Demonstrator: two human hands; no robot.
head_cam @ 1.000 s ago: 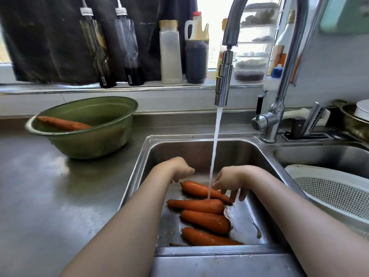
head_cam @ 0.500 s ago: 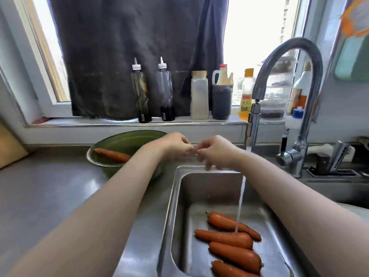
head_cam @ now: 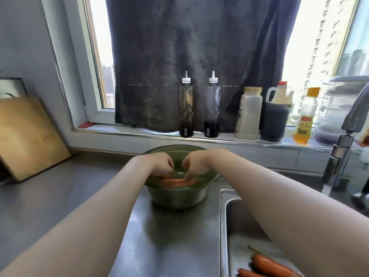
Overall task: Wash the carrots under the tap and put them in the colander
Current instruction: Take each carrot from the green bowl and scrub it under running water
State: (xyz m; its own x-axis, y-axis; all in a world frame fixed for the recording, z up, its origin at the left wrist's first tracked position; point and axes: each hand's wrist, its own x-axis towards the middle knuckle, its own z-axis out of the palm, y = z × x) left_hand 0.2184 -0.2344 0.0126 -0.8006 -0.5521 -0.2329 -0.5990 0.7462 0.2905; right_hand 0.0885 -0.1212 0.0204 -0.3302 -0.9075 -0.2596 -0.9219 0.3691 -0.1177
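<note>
My left hand (head_cam: 159, 162) and right hand (head_cam: 194, 162) curl their fingers (head_cam: 186, 174) down onto one blurred orange carrot (head_cam: 175, 181) in a round green bowl (head_cam: 175, 198) at frame centre; whether they grip it I cannot tell. The bowl stands on the brushed steel desk (head_cam: 169, 236). Lower right, the steel sink (head_cam: 222, 216) holds two smooth carrots (head_cam: 267, 263), cut off by the bottom edge.

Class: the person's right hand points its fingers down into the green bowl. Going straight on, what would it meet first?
The carrot lying in the green bowl. Fingertips of the right hand look at or just above it; blur hides whether they touch.
</note>
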